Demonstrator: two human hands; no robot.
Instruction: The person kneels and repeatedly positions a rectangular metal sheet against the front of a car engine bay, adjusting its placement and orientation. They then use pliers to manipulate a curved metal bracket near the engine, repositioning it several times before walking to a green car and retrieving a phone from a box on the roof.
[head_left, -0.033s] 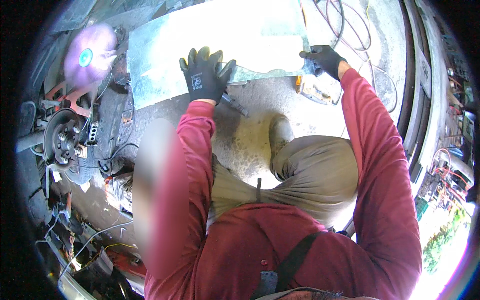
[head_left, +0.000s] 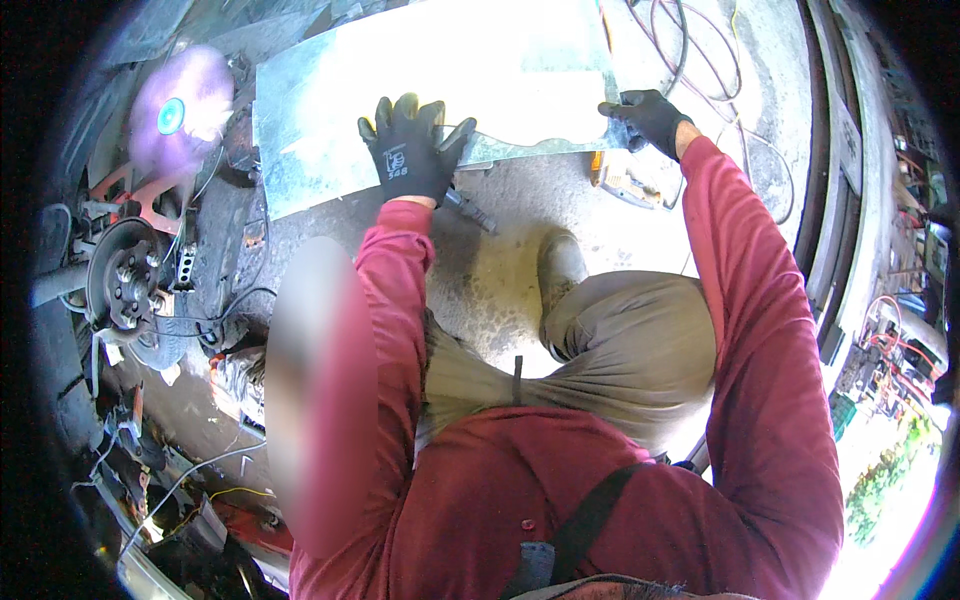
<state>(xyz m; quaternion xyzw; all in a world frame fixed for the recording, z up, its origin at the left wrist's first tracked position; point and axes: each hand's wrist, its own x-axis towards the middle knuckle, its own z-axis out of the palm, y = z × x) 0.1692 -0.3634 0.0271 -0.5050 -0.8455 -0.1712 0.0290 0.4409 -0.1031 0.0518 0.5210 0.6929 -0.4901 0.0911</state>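
A large shiny metal sheet (head_left: pixel 310 130) lies before me, its middle washed out by glare. A brighter piece with a wavy near edge (head_left: pixel 560 110) shows on its right part; where the two meet is hard to make out. My left hand (head_left: pixel 412 150), in a black glove, lies flat on the near edge of the sheet with its fingers spread. At the right edge, my right hand (head_left: pixel 652 118), also gloved in black, has its fingers closed on the sheet's near corner. Just below my left hand, a grey cylindrical tool (head_left: pixel 470 212) sticks out on the floor.
A yellow-and-white power tool (head_left: pixel 625 182) lies on the floor below my right hand. Hoses and cables (head_left: pixel 715 60) coil at the far right. Leftward stand a round purple fan-like thing (head_left: pixel 178 110) and a wheel hub with brake disc (head_left: pixel 125 272). My boot (head_left: pixel 560 265) is near the sheet.
My left hand has shifted very slightly to the right at the wrist. My right hand and the sheet look the same.
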